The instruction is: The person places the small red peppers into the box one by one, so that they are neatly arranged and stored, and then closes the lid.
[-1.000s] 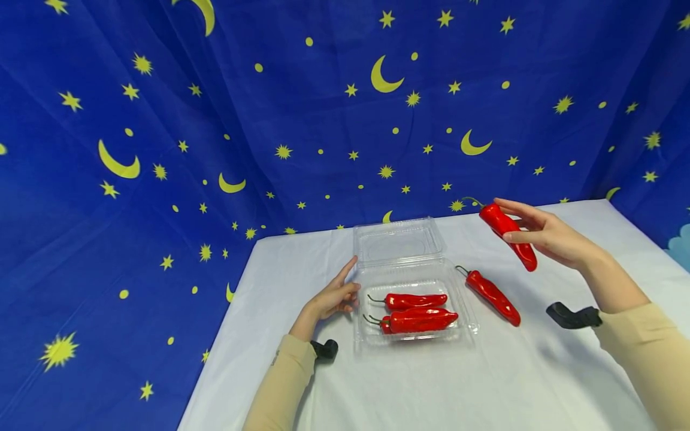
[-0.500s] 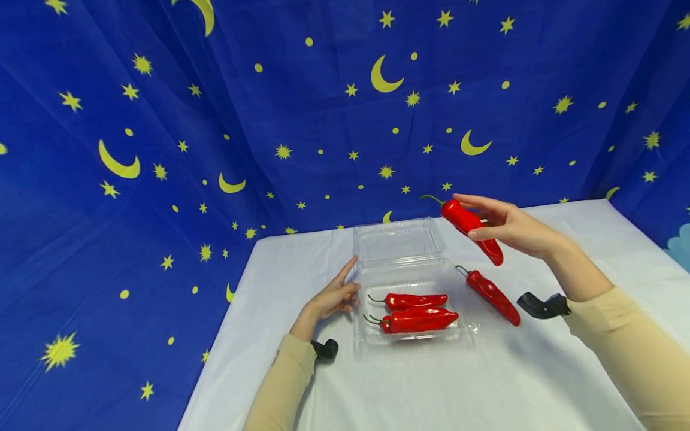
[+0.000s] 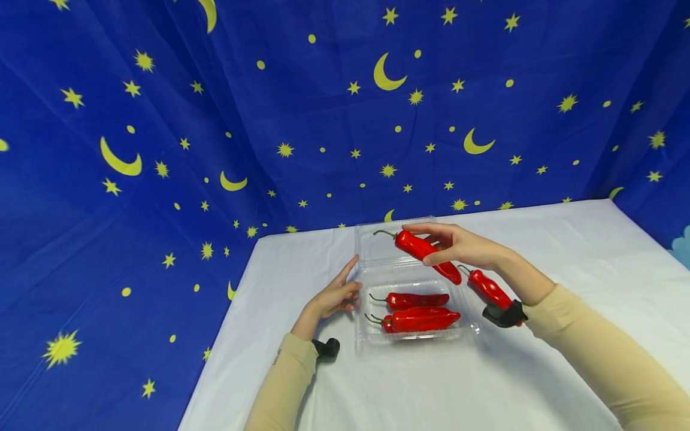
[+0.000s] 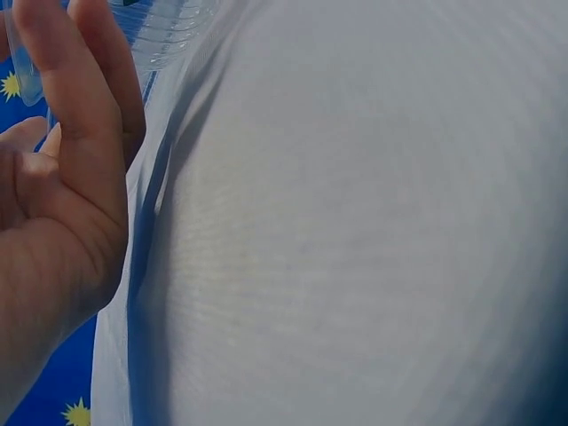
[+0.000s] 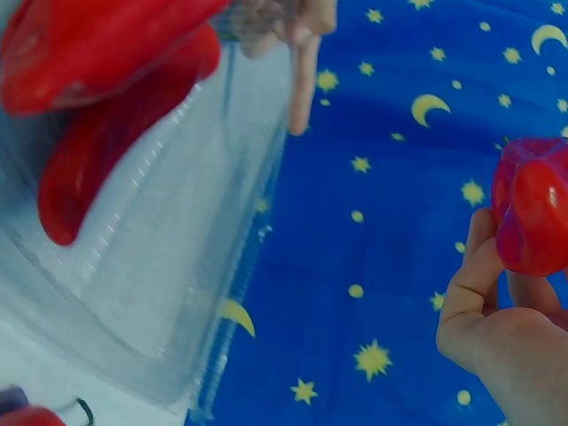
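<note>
In the head view my right hand (image 3: 469, 246) holds a red pepper (image 3: 414, 244) between thumb and fingers, its green stem pointing left. It hangs above the clear plastic clamshell container (image 3: 377, 340), overlapping the raised lid (image 3: 372, 246). Inside the container lie a back pepper (image 3: 417, 300) and a front pepper (image 3: 428, 319), which partly hides another. My left hand (image 3: 330, 297) is at the container's left edge, index finger straight, other fingers loosely bent; the left wrist view shows this hand (image 4: 75, 177) gripping nothing. The right wrist view shows the held pepper (image 5: 532, 209) end-on.
Another red pepper (image 3: 485, 286) lies on the white tablecloth (image 3: 399, 389) right of the container, partly covered by the black wrist mount (image 3: 505, 315). A blue curtain (image 3: 302, 108) with moons and stars stands behind the table.
My right hand has carried the pepper leftward and somewhat down, from the right side of the table to over the container. The left hand has stayed at the container's edge.
</note>
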`<state>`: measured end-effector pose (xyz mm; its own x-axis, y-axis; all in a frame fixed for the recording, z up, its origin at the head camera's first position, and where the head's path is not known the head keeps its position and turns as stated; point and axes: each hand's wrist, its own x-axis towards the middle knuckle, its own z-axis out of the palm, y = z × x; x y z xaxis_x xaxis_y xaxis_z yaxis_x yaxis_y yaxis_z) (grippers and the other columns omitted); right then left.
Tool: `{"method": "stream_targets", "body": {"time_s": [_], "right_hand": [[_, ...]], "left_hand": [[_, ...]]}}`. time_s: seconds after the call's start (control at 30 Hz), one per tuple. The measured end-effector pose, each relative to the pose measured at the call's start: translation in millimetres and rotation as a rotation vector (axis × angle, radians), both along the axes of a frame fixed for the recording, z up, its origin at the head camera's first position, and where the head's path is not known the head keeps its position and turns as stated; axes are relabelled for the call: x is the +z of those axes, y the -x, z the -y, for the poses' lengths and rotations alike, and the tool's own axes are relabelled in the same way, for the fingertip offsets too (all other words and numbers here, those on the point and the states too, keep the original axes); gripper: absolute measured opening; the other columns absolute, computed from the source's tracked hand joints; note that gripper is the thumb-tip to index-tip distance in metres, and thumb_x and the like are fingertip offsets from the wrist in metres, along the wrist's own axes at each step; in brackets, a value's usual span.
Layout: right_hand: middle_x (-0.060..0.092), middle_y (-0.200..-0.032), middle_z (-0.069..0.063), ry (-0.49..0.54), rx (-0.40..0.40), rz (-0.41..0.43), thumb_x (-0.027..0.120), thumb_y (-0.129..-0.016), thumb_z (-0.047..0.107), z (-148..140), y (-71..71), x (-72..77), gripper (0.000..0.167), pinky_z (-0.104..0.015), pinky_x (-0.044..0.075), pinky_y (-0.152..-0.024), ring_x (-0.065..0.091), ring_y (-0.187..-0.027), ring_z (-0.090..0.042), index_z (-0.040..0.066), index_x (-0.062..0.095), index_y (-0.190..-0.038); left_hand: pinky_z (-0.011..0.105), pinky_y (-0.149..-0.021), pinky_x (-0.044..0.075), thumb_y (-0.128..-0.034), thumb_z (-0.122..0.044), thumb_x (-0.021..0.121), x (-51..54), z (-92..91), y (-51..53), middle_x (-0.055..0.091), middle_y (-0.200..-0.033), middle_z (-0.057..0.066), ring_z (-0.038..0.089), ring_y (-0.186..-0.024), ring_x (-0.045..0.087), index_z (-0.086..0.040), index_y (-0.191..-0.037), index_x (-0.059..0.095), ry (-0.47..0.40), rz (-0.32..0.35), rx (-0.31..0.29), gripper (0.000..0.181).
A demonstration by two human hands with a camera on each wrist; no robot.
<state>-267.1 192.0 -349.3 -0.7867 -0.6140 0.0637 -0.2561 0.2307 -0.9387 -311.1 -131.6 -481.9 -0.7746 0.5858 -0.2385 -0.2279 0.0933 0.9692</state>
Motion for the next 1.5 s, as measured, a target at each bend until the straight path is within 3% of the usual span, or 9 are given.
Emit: {"method": "stream_targets", "body": {"time_s": [0.23, 0.47, 0.77, 1.2, 1.5], "right_hand": [[0.039, -0.141, -0.013, -0.033, 0.056, 0.046, 0.071, -0.082, 0.013, 13.3, 1.1, -14.9, 0.070, -0.041, 0.049, -0.086, 0.048, -0.110, -0.034, 0.013, 0.039, -0.145], [0.045, -0.134, -0.014, -0.076, 0.126, 0.096, 0.071, -0.080, 0.010, 18.7, 3.0, -37.0, 0.069, -0.042, 0.047, -0.086, 0.048, -0.107, -0.033, 0.012, 0.043, -0.143], [0.046, -0.136, -0.013, -0.156, 0.193, 0.079, 0.068, -0.081, 0.008, 18.7, 6.4, -55.5, 0.065, -0.046, 0.045, -0.092, 0.046, -0.116, -0.031, 0.010, 0.045, -0.141], [0.048, -0.136, -0.015, -0.234, 0.248, 0.024, 0.059, -0.082, -0.001, 24.8, 5.6, -69.8, 0.058, -0.047, 0.042, -0.094, 0.045, -0.117, -0.036, 0.003, 0.046, -0.139], [0.047, -0.136, -0.014, -0.201, 0.248, 0.071, 0.061, -0.084, 0.003, 26.3, 2.7, -73.0, 0.055, -0.044, 0.046, -0.091, 0.042, -0.119, -0.036, 0.008, 0.049, -0.138]], "left_hand": [[0.022, -0.051, 0.051, -0.0939, -0.009, 0.051, 16.5, -0.8, -8.1, 0.049, -0.072, 0.005, 0.013, -0.061, 0.056, -0.035, -0.152, 0.005, -0.004, 0.005, -0.022, 0.079], [0.021, -0.048, 0.050, -0.0953, -0.010, 0.049, -1.1, -0.7, -0.2, 0.047, -0.071, 0.004, 0.013, -0.061, 0.055, -0.041, -0.151, 0.004, 0.004, -0.002, -0.001, 0.078], [0.020, -0.047, 0.049, -0.0939, -0.011, 0.052, -2.6, -1.5, 0.4, 0.048, -0.070, 0.003, 0.012, -0.059, 0.056, -0.047, -0.148, 0.012, 0.013, -0.014, 0.021, 0.076], [0.020, -0.046, 0.049, -0.0924, -0.013, 0.053, -0.8, -1.0, -0.7, 0.047, -0.068, 0.002, 0.011, -0.057, 0.055, -0.046, -0.149, 0.012, 0.009, -0.012, 0.022, 0.077], [0.020, -0.046, 0.049, -0.0930, -0.011, 0.051, -1.9, -1.5, -0.5, 0.047, -0.068, 0.002, 0.012, -0.057, 0.056, -0.046, -0.149, 0.011, 0.008, -0.010, 0.020, 0.077]]}}
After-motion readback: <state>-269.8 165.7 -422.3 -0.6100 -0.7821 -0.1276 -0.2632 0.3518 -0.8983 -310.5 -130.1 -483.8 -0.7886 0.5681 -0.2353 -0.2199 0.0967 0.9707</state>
